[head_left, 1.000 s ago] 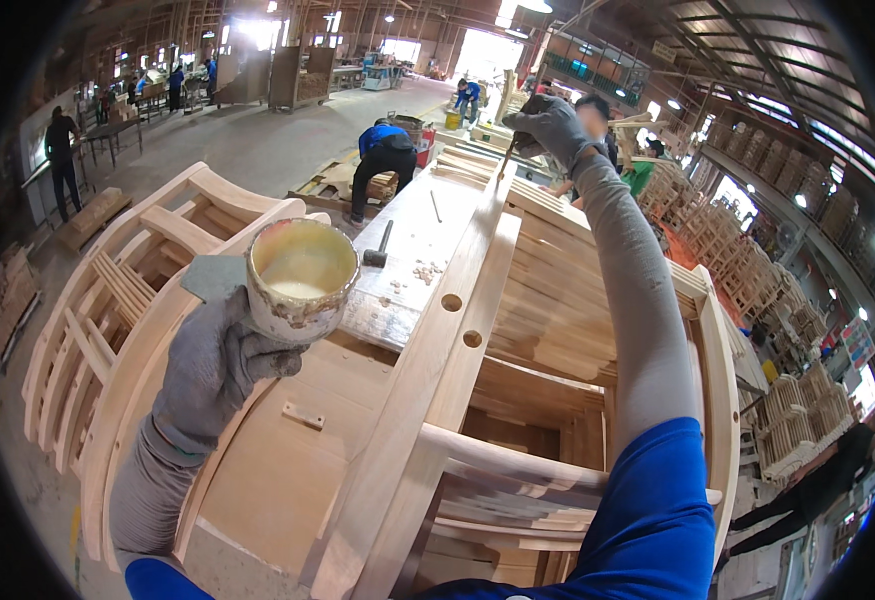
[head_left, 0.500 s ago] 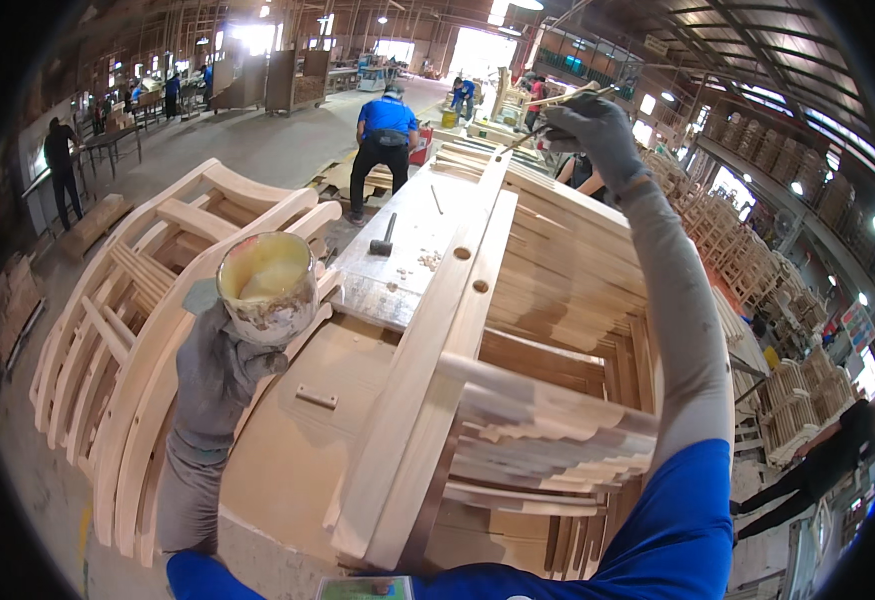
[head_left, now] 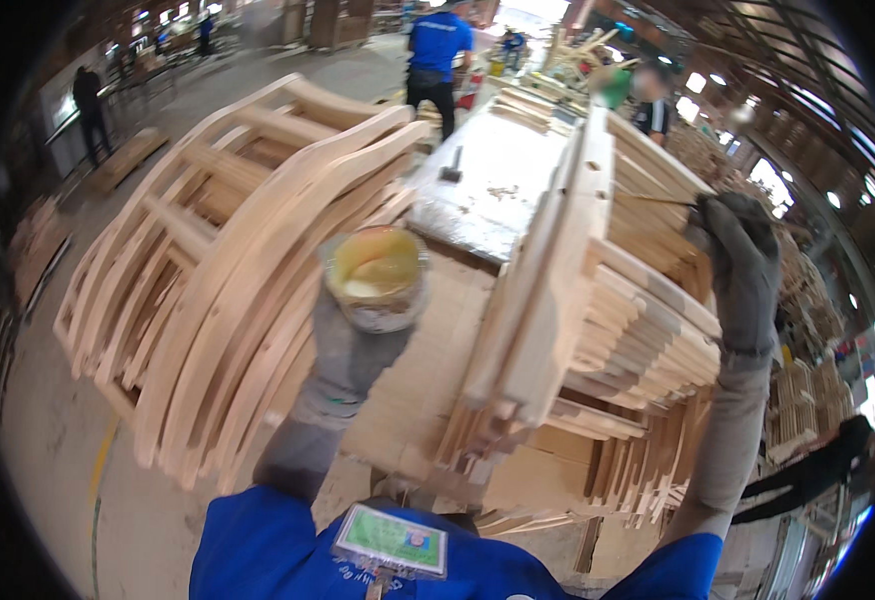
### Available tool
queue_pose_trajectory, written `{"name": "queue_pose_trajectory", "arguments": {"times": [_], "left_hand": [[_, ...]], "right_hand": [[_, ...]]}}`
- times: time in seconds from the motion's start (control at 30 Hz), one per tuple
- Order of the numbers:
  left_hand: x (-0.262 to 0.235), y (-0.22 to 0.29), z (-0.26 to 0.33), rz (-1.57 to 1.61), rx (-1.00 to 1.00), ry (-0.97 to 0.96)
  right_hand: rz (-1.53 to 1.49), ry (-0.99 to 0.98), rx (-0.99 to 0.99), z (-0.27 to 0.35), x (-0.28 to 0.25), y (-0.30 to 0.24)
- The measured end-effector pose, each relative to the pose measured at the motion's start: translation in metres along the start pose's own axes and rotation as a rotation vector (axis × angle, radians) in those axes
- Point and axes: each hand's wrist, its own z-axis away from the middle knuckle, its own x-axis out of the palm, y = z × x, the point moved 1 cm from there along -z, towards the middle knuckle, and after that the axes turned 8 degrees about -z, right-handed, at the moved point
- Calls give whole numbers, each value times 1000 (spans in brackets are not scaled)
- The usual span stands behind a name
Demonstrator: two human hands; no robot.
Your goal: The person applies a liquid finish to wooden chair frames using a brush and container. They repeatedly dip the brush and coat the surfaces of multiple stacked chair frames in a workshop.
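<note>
Cup (head_left: pixel 383 315), pale paste (head_left: pixel 371 277) left inside, wrapped by your left hand (head_left: pixel 353 340); your right hand (head_left: pixel 741 240) curls around a thin stick (head_left: pixel 660 199); progress on wooden frames (head_left: pixel 555 300) unclear.

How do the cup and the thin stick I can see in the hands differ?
The cup is wide and round, while the thin stick is slim and straight.
The cup is in the left hand, the thin stick in the right hand.
The cup's open mouth faces up, showing pale yellow contents; the thin stick points leftward and looks brownish.
Both are held in gray gloves.
</note>
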Motion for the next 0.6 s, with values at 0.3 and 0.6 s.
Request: {"name": "queue_pose_trajectory", "arguments": {"times": [0.3, 0.6], "left_hand": [[-3, 44, 119, -54, -91, -70], [-15, 66, 230, -105, -225, 121]], "right_hand": [[3, -41, 83, 133, 105, -31], [-176, -81, 282, 280, 168, -33]]}}
